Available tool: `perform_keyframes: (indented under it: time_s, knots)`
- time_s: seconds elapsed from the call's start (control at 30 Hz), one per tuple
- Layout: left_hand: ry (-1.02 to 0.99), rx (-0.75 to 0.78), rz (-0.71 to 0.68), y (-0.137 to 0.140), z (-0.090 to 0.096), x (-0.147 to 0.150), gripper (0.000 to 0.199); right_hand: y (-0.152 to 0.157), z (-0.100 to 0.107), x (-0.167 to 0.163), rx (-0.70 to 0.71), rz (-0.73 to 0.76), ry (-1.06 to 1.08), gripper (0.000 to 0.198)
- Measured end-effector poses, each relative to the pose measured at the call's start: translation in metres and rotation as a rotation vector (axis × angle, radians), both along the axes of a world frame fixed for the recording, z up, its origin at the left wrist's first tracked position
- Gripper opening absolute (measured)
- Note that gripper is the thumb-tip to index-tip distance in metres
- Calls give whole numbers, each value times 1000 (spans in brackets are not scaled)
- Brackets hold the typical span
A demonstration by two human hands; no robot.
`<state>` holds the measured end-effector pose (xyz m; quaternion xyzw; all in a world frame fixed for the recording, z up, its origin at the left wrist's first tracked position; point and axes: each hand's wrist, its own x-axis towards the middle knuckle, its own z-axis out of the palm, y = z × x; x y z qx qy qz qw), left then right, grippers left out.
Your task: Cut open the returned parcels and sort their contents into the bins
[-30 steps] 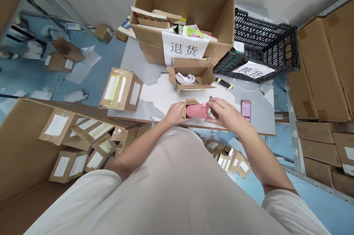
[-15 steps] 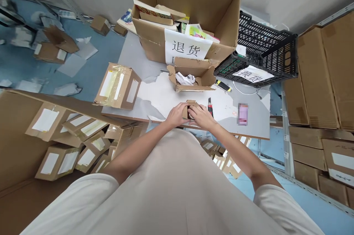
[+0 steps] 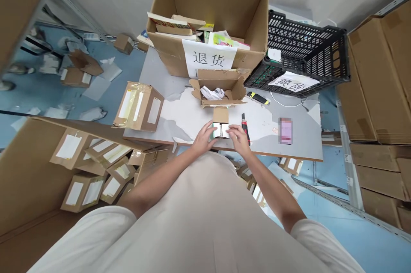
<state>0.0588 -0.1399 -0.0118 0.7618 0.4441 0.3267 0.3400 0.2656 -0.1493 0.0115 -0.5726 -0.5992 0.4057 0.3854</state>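
At the table's front edge stands a small box [image 3: 221, 130] with white flaps on top and a brown flap raised at the back. My left hand [image 3: 203, 138] grips its left side, fingertips at the white flap. From the right, my right hand [image 3: 239, 138] holds the other flap between thumb and fingers. What lies inside the box is hidden. Close by the right hand is a red and black utility knife [image 3: 245, 129]. Behind the small box sits an open carton [image 3: 222, 102] with crumpled white paper in it.
A large carton [image 3: 170, 62] of books and a black plastic crate [image 3: 324, 57] stand at the back. On the table [image 3: 298, 146] are a taped box [image 3: 138, 106], a yellow-black cutter [image 3: 258, 98] and a blurred pink phone-like item [image 3: 285, 131]. A bin of boxes [image 3: 35, 144] is at left.
The small box now shows white flaps and a raised brown back flap, where the right hand covered its top before. My right hand has drawn off to its right side. The view shifted slightly.
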Motion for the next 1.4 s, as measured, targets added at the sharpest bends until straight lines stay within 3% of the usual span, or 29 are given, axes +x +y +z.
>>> perform_keyframes:
  time_s: [0.1, 0.17, 0.23, 0.3, 0.4, 0.57, 0.77, 0.97, 1.07, 1.17, 1.3, 1.4]
  knots:
    - [28, 17, -54, 1, 2, 0, 40, 26, -9, -2, -157, -121, 232, 55]
    - [22, 17, -85, 3, 4, -1, 40, 41, -8, -5, -237, -114, 365, 69]
    - [9, 10, -97, 4, 5, -3, 40, 47, -3, -9, -236, -80, 416, 71]
    - [-7, -6, -94, 6, 4, -5, 43, 45, 5, -11, -157, -19, 362, 67]
    - [-58, -44, -61, 8, 1, -6, 57, 33, 13, -4, 21, 198, 111, 50]
    - [-118, -103, -60, 15, -1, -6, 66, 17, 5, 11, 262, 472, -335, 34]
    - [-27, -83, -138, 17, 5, -6, 56, 3, 2, 7, 330, 482, -586, 25]
    - [41, -107, -238, 20, 25, -16, 48, -6, -4, 1, 242, 416, -373, 40]
    - [75, -77, -322, 34, 47, -28, 50, -6, -12, -1, 187, 348, -266, 30]
    - [128, 52, -224, 60, 63, -37, 40, -3, -13, -3, 182, 342, -271, 28]
    - [367, 200, -85, 102, 59, -25, 46, 5, -3, -5, 177, 377, -270, 33]
    - [542, 179, -19, 126, 48, -14, 51, 9, 13, -9, 185, 361, -238, 27]
